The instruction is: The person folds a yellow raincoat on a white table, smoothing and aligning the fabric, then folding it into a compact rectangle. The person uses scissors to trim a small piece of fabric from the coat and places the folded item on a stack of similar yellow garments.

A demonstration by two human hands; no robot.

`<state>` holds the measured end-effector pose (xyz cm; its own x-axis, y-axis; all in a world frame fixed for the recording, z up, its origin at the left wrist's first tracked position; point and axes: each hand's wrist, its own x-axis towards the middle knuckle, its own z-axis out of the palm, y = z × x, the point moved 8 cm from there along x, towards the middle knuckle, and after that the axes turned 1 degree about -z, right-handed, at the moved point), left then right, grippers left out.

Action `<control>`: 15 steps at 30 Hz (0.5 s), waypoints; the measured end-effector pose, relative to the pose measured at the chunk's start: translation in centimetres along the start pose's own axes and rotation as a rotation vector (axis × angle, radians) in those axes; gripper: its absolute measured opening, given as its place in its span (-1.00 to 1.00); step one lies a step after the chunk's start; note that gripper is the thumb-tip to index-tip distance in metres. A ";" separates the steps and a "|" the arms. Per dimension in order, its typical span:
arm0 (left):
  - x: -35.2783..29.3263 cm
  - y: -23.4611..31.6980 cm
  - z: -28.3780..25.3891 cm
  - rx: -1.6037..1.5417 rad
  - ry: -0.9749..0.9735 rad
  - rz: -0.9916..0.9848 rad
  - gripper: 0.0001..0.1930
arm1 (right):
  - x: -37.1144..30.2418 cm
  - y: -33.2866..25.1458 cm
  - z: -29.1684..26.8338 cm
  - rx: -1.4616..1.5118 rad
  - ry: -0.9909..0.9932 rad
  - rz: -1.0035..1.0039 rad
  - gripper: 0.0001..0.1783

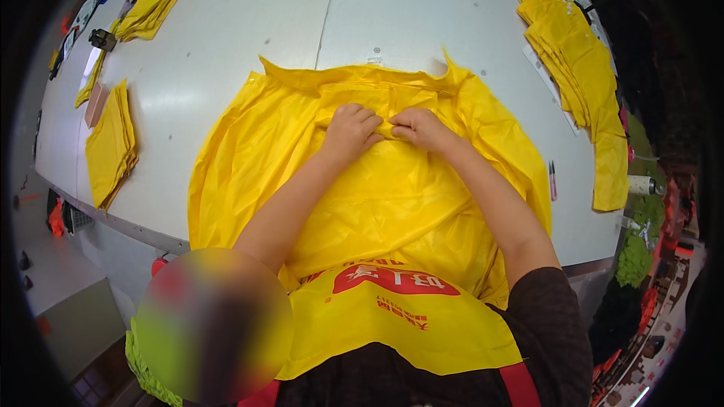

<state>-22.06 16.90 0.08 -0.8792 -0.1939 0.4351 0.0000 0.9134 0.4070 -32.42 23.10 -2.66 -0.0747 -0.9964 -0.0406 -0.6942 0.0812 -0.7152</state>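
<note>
Your desk [422,7] spreads wide and pale grey before you, split by a thin dark seam [326,15] running away from you and dotted with small dark marks. Light leaves a soft sheen on its left part. Off to your left sits a grey cabinet-like block [68,328] with a paler flat top. At your far right, the room dissolves into red and dark clutter [682,215], too blurred to make out.

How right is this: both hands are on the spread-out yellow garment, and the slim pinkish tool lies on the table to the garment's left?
One slip: the head view shows the slim pinkish tool to the garment's right. Both hands, left hand and right hand, are on the spread-out yellow garment.
</note>
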 end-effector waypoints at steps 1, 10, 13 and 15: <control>0.1 -0.3 0.0 -0.022 -0.002 0.001 -0.74 | 0.0 -0.2 -0.2 -0.051 0.001 -0.001 -0.72; 1.7 -2.3 1.3 -0.175 -0.185 -0.047 -0.78 | -0.1 -4.5 -2.9 -0.539 -0.007 -0.026 -0.51; 2.4 -3.7 1.7 -0.264 -0.188 -0.148 -0.77 | -0.5 -3.9 -2.3 -0.427 0.186 -0.149 -0.60; 3.2 -4.6 3.1 -0.228 -0.338 -0.207 -0.75 | -0.1 -2.0 -1.3 -0.340 0.079 -0.112 -0.67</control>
<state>-26.31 13.16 -2.87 -0.9779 -0.2015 0.0550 -0.1203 0.7587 0.6402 -31.95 23.05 -0.38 -0.0311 -0.9956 0.0885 -0.8984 -0.0110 -0.4390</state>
